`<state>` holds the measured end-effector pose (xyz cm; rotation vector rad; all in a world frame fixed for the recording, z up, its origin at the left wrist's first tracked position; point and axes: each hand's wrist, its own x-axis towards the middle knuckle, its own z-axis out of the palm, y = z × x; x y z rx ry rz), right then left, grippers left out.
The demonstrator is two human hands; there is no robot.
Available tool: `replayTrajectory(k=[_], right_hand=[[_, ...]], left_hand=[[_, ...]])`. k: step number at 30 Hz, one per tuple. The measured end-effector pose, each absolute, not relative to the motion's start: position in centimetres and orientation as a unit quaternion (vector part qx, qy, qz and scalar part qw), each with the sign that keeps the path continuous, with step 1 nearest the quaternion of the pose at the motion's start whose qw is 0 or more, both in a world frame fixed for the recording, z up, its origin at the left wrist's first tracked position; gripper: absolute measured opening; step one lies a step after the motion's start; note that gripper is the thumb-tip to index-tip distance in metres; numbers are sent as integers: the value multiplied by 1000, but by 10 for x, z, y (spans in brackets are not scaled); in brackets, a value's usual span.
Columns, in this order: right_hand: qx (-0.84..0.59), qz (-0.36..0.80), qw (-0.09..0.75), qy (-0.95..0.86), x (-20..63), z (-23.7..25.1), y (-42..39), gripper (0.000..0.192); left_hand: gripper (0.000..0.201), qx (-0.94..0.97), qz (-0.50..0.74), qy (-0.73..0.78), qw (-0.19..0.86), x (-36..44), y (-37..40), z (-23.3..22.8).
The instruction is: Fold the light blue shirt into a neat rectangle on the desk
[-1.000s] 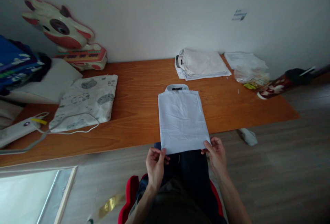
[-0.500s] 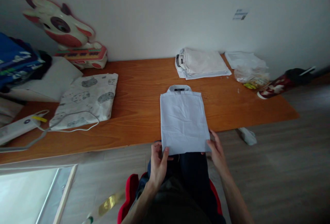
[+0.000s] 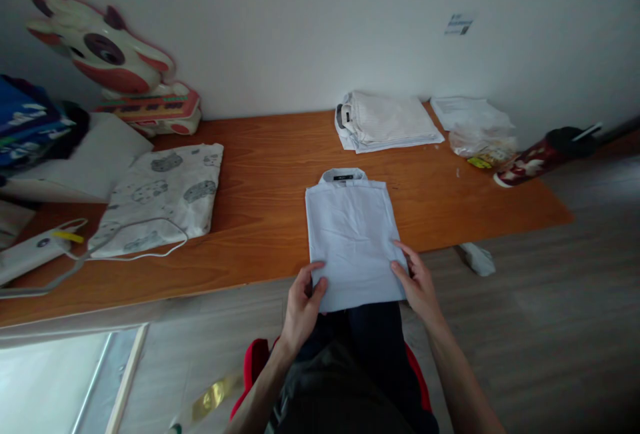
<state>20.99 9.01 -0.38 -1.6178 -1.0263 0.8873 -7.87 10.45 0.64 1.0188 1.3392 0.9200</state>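
A folded light-blue shirt (image 3: 353, 241) lies with its collar flat on the wooden table, and its lower end juts past the front edge over my lap. My left hand (image 3: 304, 301) grips the lower left side, thumb on top and some fingers hidden underneath. On the opposite side my right hand (image 3: 419, 284) holds the lower right edge, with thumb and index finger resting on the cloth. Farther back, near the wall, sits a stack of folded shirts (image 3: 393, 121), the top one pale and striped.
Folded patterned cloth (image 3: 165, 197) lies left on the table (image 3: 265, 187), with a cable over it and a power strip (image 3: 30, 257) beside it. A cow-shaped toy piano (image 3: 150, 111) stands behind. Plastic packaging (image 3: 483, 141) and a dark red tumbler (image 3: 545, 157) are at right.
Both hands have moved slightly up along the shirt's sides, and fingers now lie over its top. The shirt's lower edge sits a little nearer me. The view has shifted slightly.
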Motion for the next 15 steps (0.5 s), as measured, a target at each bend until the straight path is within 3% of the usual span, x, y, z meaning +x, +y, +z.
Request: replayTrajectory(k=[4,8,11,15], right_hand=[[-706,271,400,-518,213,8,89,40],[-706,114,336,-613,192,30,92,44],[-630,138,313,-697,155,44,107,45],[-586,128,215,-770,105,43,135,53]], left_hand=[[50,449,388,578,559,-83,102,6],[43,293,522,562,571,-74,79,-9],[45,128,552,484,667,-51,65,-26],[52,153,464,384,784,-11,72,-30]])
